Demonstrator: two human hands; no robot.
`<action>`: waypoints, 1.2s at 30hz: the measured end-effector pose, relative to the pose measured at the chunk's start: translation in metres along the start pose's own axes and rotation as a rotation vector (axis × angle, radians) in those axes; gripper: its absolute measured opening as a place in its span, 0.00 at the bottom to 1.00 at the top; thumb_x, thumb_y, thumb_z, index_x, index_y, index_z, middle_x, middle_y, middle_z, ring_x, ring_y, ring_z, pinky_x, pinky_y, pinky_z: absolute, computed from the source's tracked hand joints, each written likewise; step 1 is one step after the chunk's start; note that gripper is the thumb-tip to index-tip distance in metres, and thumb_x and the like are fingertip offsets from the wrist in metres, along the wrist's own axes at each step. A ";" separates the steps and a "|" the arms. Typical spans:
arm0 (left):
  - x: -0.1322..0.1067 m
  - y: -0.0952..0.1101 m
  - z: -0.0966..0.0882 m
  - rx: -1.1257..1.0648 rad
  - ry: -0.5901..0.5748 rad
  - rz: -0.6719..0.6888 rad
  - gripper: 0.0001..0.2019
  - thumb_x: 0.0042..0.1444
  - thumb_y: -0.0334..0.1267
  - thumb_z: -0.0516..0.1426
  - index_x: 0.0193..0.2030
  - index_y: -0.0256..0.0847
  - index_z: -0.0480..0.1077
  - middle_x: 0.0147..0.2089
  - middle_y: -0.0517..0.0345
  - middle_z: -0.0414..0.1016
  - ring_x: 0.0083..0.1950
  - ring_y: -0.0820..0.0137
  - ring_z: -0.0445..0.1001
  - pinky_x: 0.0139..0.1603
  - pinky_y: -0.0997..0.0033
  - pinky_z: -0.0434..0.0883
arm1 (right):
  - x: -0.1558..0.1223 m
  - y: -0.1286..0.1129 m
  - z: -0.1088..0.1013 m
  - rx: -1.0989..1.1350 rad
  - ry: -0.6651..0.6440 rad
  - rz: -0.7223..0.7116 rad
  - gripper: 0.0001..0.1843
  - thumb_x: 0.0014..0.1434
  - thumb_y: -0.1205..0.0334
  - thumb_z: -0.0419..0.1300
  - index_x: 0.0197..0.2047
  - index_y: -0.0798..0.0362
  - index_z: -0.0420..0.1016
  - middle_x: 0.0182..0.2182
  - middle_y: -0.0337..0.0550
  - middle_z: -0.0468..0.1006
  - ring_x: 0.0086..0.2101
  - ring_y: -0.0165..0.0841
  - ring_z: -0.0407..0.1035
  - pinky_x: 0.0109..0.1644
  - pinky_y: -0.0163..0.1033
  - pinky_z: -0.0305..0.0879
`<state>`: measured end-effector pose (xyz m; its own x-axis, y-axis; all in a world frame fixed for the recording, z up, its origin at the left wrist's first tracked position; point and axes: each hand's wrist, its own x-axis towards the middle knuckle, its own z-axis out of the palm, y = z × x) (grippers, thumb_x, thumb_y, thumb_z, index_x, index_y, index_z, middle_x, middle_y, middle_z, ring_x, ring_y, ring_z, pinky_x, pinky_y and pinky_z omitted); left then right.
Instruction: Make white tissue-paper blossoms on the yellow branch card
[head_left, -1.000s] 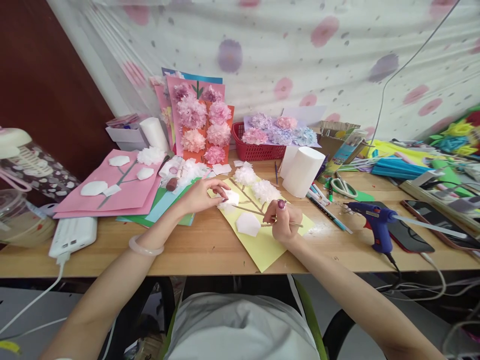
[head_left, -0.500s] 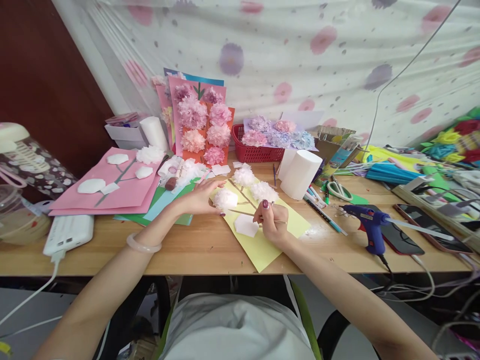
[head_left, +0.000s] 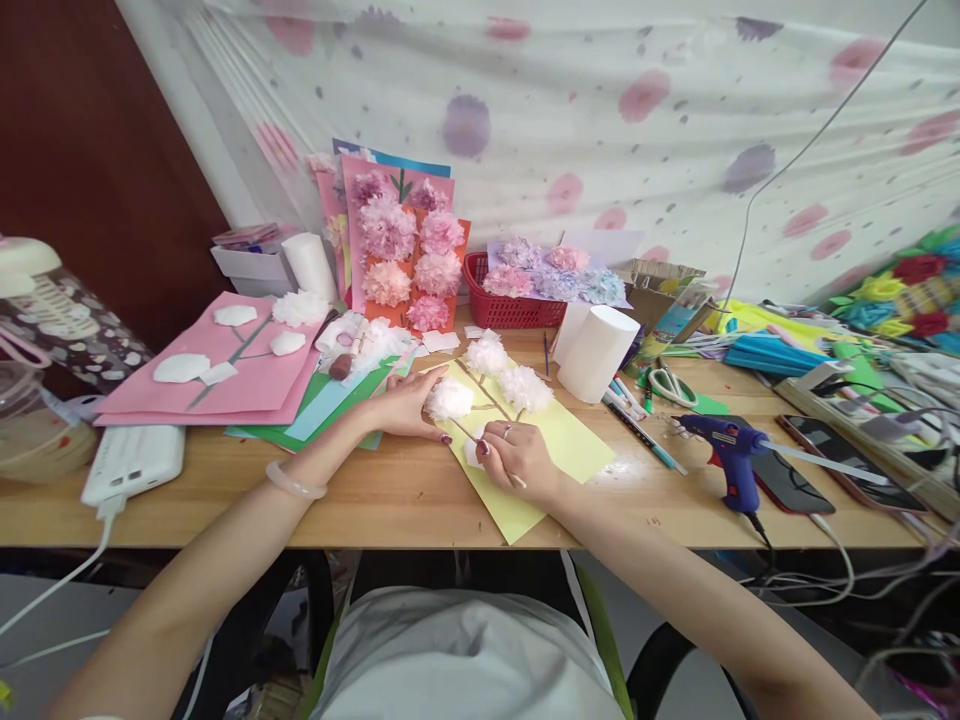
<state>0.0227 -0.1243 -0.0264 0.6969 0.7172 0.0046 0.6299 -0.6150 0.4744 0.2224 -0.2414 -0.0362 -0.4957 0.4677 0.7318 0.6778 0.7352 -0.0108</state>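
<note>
Here, we count one yellow sheet [head_left: 574,445] on the table [head_left: 420,490], with three fluffy white flowers [head_left: 486,353] on its upper part and one flat white paper piece [head_left: 472,453] lower down, mostly hidden by the hand. Our right hand [head_left: 521,458], over the middle of the yellow sheet, is closed on one thin stick [head_left: 464,431], whose far end points at the leftmost flower [head_left: 450,398]; we cannot tell whether it touches. Our left hand [head_left: 409,405], at the left edge of the yellow sheet, curves about that same flower with thumb and fingers apart, and we cannot tell whether they press on it

To the left of the yellow sheet we find pink paper [head_left: 262,395] bearing one more fluffy flower [head_left: 300,308] and four flat white pieces [head_left: 181,368]. Behind the yellow sheet stands one red basket [head_left: 517,312], and five paper flowers [head_left: 604,286] sit at its top. Just beyond the right edge of the yellow sheet we see one standing white roll [head_left: 600,353]; farther right of it come one pair of scissors [head_left: 656,382], one blue glue gun [head_left: 739,460] and two phones [head_left: 795,482]
</note>
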 end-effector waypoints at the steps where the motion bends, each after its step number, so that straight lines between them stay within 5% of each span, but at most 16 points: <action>1: 0.000 0.000 -0.001 -0.011 -0.001 -0.006 0.56 0.36 0.58 0.66 0.69 0.45 0.45 0.68 0.38 0.56 0.69 0.45 0.51 0.66 0.43 0.42 | 0.001 -0.001 0.001 -0.027 -0.011 -0.026 0.22 0.67 0.67 0.40 0.23 0.52 0.63 0.18 0.38 0.65 0.19 0.29 0.55 0.25 0.36 0.52; 7: 0.002 0.001 -0.004 -0.069 0.046 0.018 0.54 0.34 0.54 0.68 0.68 0.45 0.50 0.62 0.42 0.66 0.66 0.47 0.58 0.66 0.46 0.45 | 0.003 -0.006 0.003 -0.124 -0.014 -0.122 0.19 0.66 0.66 0.44 0.24 0.52 0.64 0.19 0.38 0.66 0.21 0.29 0.57 0.24 0.36 0.50; 14: 0.001 0.004 -0.004 0.049 -0.051 -0.038 0.57 0.39 0.57 0.64 0.71 0.42 0.39 0.70 0.37 0.52 0.70 0.46 0.48 0.66 0.38 0.38 | -0.005 -0.007 -0.009 0.011 0.097 -0.227 0.18 0.63 0.69 0.44 0.22 0.51 0.59 0.16 0.35 0.59 0.18 0.29 0.52 0.22 0.37 0.46; 20: 0.001 0.004 -0.003 0.077 -0.089 -0.051 0.58 0.41 0.57 0.63 0.71 0.42 0.33 0.69 0.39 0.54 0.71 0.48 0.47 0.67 0.40 0.37 | -0.011 0.005 -0.015 0.228 0.208 0.033 0.21 0.65 0.70 0.42 0.21 0.51 0.61 0.16 0.37 0.63 0.16 0.27 0.54 0.21 0.36 0.48; 24: -0.002 -0.002 -0.014 -0.004 -0.060 0.014 0.54 0.42 0.51 0.64 0.71 0.41 0.38 0.67 0.42 0.60 0.69 0.51 0.53 0.67 0.45 0.46 | -0.013 0.013 -0.015 0.262 0.249 0.093 0.22 0.66 0.71 0.41 0.21 0.51 0.62 0.16 0.37 0.65 0.16 0.27 0.56 0.21 0.36 0.50; 27: -0.004 -0.023 -0.037 -0.155 0.124 0.062 0.34 0.50 0.45 0.60 0.64 0.42 0.58 0.60 0.49 0.70 0.62 0.60 0.67 0.62 0.59 0.61 | -0.014 0.014 -0.015 0.275 0.290 0.108 0.22 0.66 0.71 0.42 0.22 0.51 0.62 0.15 0.37 0.65 0.15 0.27 0.57 0.20 0.36 0.50; 29: -0.006 -0.042 -0.053 -0.152 0.437 -0.041 0.18 0.53 0.40 0.57 0.51 0.40 0.70 0.50 0.52 0.77 0.53 0.62 0.74 0.55 0.63 0.67 | -0.014 0.014 -0.016 0.276 0.311 0.122 0.22 0.66 0.70 0.42 0.21 0.51 0.61 0.15 0.37 0.65 0.16 0.27 0.57 0.20 0.36 0.50; 31: -0.007 -0.059 -0.062 -0.084 0.644 -0.160 0.14 0.54 0.35 0.54 0.47 0.39 0.71 0.44 0.53 0.79 0.46 0.64 0.77 0.50 0.65 0.70 | -0.013 0.013 -0.016 0.269 0.310 0.142 0.23 0.66 0.70 0.42 0.20 0.51 0.61 0.15 0.37 0.65 0.16 0.28 0.57 0.20 0.36 0.50; 36: 0.000 -0.069 -0.053 0.180 0.633 -0.243 0.15 0.51 0.34 0.59 0.48 0.40 0.70 0.41 0.52 0.80 0.47 0.59 0.76 0.50 0.61 0.67 | -0.010 0.011 -0.019 0.256 0.296 0.145 0.24 0.66 0.71 0.41 0.19 0.52 0.62 0.15 0.38 0.65 0.16 0.27 0.57 0.20 0.36 0.51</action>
<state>-0.0390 -0.0646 -0.0129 0.2303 0.8605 0.4545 0.8275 -0.4190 0.3738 0.2444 -0.2473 -0.0307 -0.2019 0.4418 0.8741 0.5541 0.7874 -0.2700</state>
